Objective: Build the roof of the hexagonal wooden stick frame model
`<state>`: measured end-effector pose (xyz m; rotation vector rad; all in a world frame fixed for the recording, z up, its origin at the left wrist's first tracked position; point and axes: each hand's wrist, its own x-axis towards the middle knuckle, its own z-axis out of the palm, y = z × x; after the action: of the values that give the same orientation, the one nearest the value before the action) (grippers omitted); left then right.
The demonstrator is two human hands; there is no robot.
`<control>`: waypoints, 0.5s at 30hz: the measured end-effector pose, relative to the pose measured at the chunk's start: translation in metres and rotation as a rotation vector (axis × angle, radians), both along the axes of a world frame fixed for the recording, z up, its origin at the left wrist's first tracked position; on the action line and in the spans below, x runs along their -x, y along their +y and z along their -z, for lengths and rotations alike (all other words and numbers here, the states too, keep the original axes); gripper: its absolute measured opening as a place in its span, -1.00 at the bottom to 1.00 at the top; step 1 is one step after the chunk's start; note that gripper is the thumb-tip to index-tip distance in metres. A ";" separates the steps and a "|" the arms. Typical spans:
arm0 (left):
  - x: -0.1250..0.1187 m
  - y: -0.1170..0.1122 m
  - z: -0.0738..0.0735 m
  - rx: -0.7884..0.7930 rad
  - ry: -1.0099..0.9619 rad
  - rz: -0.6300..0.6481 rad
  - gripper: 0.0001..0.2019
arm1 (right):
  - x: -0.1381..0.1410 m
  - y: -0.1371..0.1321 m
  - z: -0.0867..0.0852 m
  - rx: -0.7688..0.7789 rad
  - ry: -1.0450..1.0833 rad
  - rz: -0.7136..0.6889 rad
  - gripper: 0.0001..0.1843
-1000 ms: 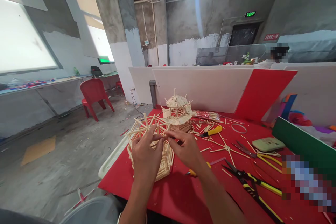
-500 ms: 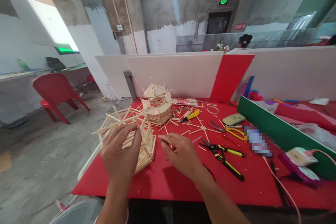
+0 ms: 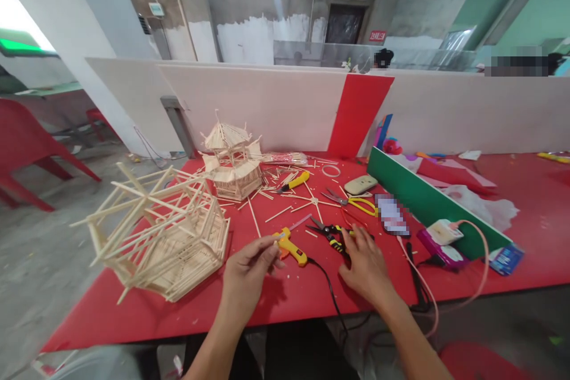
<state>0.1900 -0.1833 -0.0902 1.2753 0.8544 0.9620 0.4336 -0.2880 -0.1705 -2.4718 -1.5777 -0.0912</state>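
- Lower centre: the left hand [image 3: 249,264] pinches its fingertips together; anything held is unclear.
- Right of centre: the right hand [image 3: 367,264], nearer, fingers spread, nothing visibly gripped, overlaps the black-yellow cutters [image 3: 330,231].
- Farther, their blades [image 3: 316,226] point upper left.

The pale stick frame [image 3: 165,249], spokes crossing on top, stands near left. Right of it, a yellow glue gun [image 3: 293,248] lies on its side; farther right lie black-yellow cutters [image 3: 330,230], blades parted.

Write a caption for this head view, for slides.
Right hand over the snips, left hand by the glue gun, stick frame further left.
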 end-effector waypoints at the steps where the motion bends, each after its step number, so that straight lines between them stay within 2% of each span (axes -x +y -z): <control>1: -0.003 0.000 0.001 0.031 0.008 0.000 -0.73 | -0.008 0.002 -0.001 0.059 -0.013 0.029 -0.17; 3: -0.007 0.000 0.002 0.075 0.019 0.000 -0.71 | -0.021 0.006 -0.006 0.156 -0.006 0.032 -0.14; 6: -0.010 0.002 0.003 0.097 0.049 -0.010 -0.72 | -0.029 0.009 -0.015 0.215 -0.013 -0.018 -0.17; 9: -0.011 0.007 0.005 0.084 0.071 -0.048 -0.74 | -0.024 0.009 -0.019 0.215 -0.029 -0.018 -0.24; 15: -0.018 0.017 0.011 0.126 0.051 -0.101 -0.73 | -0.020 0.007 -0.014 0.193 0.052 0.031 -0.46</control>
<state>0.2081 -0.1662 -0.1015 1.1623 1.0117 0.9432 0.4532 -0.2807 -0.1569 -2.6196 -1.5958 0.1261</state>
